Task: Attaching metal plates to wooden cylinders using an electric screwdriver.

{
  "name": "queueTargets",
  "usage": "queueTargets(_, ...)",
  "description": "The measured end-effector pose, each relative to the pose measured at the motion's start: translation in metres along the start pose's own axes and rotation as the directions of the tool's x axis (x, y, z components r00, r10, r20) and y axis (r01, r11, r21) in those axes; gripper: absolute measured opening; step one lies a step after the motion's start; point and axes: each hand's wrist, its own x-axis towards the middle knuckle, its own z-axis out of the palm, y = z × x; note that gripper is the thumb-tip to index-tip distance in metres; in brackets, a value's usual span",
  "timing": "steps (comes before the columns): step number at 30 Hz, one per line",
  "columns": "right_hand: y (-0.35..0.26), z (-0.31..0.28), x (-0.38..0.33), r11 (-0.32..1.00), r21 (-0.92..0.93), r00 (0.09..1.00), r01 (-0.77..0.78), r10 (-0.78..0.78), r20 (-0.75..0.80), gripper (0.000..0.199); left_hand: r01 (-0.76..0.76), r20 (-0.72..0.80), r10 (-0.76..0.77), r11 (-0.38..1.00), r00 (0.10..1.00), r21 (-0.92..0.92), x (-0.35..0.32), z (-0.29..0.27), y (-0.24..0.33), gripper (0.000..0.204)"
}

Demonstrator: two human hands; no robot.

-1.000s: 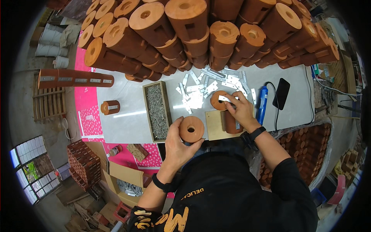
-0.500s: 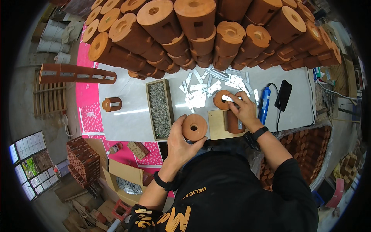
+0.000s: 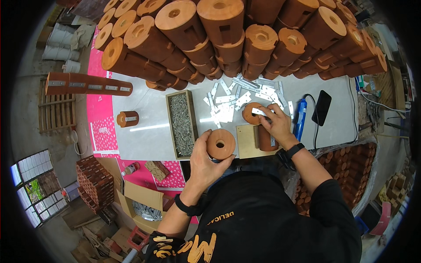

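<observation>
My left hand (image 3: 202, 165) is wrapped round a reddish-brown wooden cylinder (image 3: 221, 136), whose end face with a central hole is turned up. Between the thumb and fingers of my right hand (image 3: 279, 126) is a flat silver metal plate (image 3: 257, 111) with small holes. It lies across another round wooden piece (image 3: 248, 117). Just under the right hand, a wooden cylinder with a metal plate on its side (image 3: 265, 139) rests against a plywood board (image 3: 246, 141). Loose metal plates (image 3: 226, 113) are strewn beyond both hands.
A wooden tray of screws (image 3: 180, 125) lies left of my left hand. Stacked wooden cylinders (image 3: 228, 26) line the far side. A blue power screwdriver (image 3: 300, 118) with a cable and a black phone (image 3: 322, 108) lie at right. One plated cylinder (image 3: 127, 119) sits at left.
</observation>
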Motion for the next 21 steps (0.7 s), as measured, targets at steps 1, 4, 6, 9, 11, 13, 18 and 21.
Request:
queueTargets(1, -0.0004, -0.0004, 0.0003, 1.0, -0.015, 1.0, 0.009, -0.009, -0.004, 0.027, -0.006, -0.004, 0.006, 1.0, 1.0, 0.005, 0.0002, -0.0002, 0.0005, 0.087)
queueTargets(4, -0.0017, -0.0011, 0.0014, 0.999, -0.034, 0.999, 0.03, -0.03, -0.012, 0.027, -0.028, -0.008, 0.029, 0.999, 1.0, 0.044, 0.0001, 0.001, -0.003, 0.09)
queueTargets(6, -0.0029, -0.0013, 0.0021, 0.998, -0.038, 0.999, 0.041, -0.042, -0.017, 0.028, -0.021, -0.005, 0.021, 0.999, 1.0, 0.043, 0.0003, 0.0011, -0.0034, 0.09)
queueTargets(9, -0.0046, -0.0013, 0.0026, 0.997, -0.053, 0.999, 0.048, -0.049, -0.024, 0.027, -0.01, -0.008, 0.01, 1.0, 1.0, 0.019, 0.0008, 0.0014, -0.0009, 0.088)
queueTargets(11, -0.0052, -0.0012, 0.0026, 0.997, -0.063, 0.998, 0.05, -0.052, -0.025, 0.027, -0.006, -0.013, 0.006, 1.0, 1.0, -0.005, 0.0013, 0.0013, 0.0001, 0.085)
queueTargets(13, -0.0039, 0.0001, 0.0019, 0.996, -0.067, 0.998, 0.051, -0.054, -0.032, 0.027, -0.015, -0.014, 0.015, 1.0, 1.0, 0.004, 0.0018, 0.0012, 0.0004, 0.086)
queueTargets(18, -0.0043, 0.0005, 0.0016, 0.996, -0.074, 0.996, 0.057, -0.061, -0.059, 0.026, -0.005, -0.005, 0.004, 1.0, 1.0, -0.007, 0.0021, 0.0, 0.0006, 0.086)
queueTargets(21, -0.0039, 0.0015, 0.0007, 0.995, -0.081, 0.995, 0.064, -0.07, -0.068, 0.026, 0.007, 0.001, -0.007, 1.0, 1.0, -0.014, 0.0012, 0.0005, -0.0009, 0.086)
